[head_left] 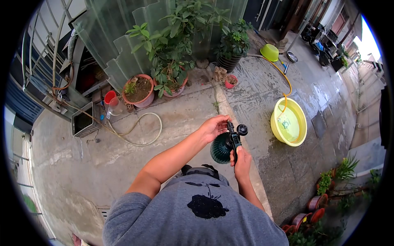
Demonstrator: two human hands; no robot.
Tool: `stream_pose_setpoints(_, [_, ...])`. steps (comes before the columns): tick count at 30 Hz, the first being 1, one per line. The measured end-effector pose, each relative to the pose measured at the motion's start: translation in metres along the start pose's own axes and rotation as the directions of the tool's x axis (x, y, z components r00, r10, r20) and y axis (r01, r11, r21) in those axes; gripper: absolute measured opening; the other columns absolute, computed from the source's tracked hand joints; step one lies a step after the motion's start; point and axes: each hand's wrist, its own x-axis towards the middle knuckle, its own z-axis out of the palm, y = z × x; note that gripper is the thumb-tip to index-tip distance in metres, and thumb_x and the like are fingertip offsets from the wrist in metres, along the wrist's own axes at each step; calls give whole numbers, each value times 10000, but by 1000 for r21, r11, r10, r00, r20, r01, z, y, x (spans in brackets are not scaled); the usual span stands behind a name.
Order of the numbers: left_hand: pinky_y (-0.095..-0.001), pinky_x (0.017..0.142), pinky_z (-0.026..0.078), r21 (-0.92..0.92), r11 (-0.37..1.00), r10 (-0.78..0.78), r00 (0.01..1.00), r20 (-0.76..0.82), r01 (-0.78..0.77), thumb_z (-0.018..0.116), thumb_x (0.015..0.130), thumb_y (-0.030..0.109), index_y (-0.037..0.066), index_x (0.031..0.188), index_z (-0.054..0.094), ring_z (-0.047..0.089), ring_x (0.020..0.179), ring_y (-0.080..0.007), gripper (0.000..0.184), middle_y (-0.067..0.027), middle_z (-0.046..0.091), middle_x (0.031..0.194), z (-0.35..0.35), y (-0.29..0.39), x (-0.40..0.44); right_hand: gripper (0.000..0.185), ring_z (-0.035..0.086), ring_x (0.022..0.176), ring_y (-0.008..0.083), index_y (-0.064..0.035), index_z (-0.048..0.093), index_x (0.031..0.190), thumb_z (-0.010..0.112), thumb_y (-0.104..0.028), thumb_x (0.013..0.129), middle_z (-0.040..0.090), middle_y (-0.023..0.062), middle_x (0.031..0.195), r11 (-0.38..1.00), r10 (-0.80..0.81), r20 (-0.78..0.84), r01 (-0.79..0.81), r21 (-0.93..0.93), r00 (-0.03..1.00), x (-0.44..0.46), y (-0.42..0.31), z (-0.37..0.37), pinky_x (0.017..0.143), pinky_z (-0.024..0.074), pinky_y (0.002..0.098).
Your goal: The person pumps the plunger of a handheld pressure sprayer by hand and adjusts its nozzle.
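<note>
A dark green ribbed spray bottle (220, 148) with a black pump head is held in front of my body, over the paving. My right hand (243, 162) is wrapped around its black handle, thumb up against it. The fingers of my left hand (215, 128) pinch the black nozzle end at the top of the head. A round black knob (242, 130) sticks out on the right side of the head. Part of the bottle is hidden behind the handle and my right hand.
A yellow basin (303, 137) with water and an orange hose (290, 84) in it stands on wet paving at right. Potted plants (148, 98) line the wall ahead. A pale hose (159, 130) coils at left beside a grey crate (84, 132). A green bowl (269, 53) sits farther back.
</note>
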Motion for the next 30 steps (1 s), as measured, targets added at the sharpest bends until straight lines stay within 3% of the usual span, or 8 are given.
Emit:
stream_pose_setpoints(7, [-321, 812, 472, -24, 1000, 5, 999, -48, -6, 753, 885, 250, 167, 945, 624, 628, 888, -147, 165, -6, 699, 957, 1, 3, 1, 421, 429, 484, 63, -16, 599, 792, 430, -288, 1064, 512, -5, 595, 1000, -7, 3, 7, -18, 1000, 0, 6, 1, 461, 332, 233])
stream_pose_setpoints(16, [-321, 853, 485, -36, 999, 13, 996, -93, -16, 756, 896, 226, 157, 954, 617, 634, 913, -149, 166, -20, 691, 950, -2, -3, 2, 424, 428, 481, 60, -15, 602, 793, 431, -293, 1064, 511, -5, 594, 999, -3, 8, 3, -36, 1000, -4, 3, 2, 459, 330, 233])
stream_pose_setpoints(30, [-303, 912, 470, 1, 998, 63, 995, 84, -63, 629, 995, 270, 98, 1138, 677, 628, 1048, -126, 229, -20, 692, 1172, -13, -4, -13, 435, 430, 475, 68, -7, 595, 793, 426, -304, 1062, 512, 3, 589, 1000, 3, 30, -2, -23, 1000, -6, 1, 1, 455, 334, 238])
